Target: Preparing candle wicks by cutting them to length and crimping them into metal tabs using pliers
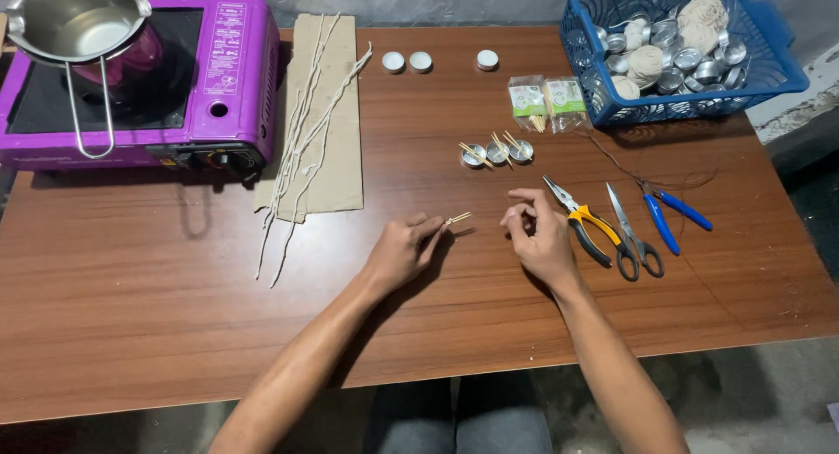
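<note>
Both forearms reached up over the wooden table (pixel 157 314). Left hand (pixel 400 251) pinched a pair of toothpicks (pixel 458 218) between thumb and fingertips, just above the tabletop. Right hand (pixel 540 234) was loosely curled, fingers drawn together, holding nothing visible, beside the yellow-handled pliers (pixel 581 220).

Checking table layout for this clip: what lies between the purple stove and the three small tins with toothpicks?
In the head view, a cardboard sheet with pale wick strings on it lies between the purple stove and the tins.
</note>
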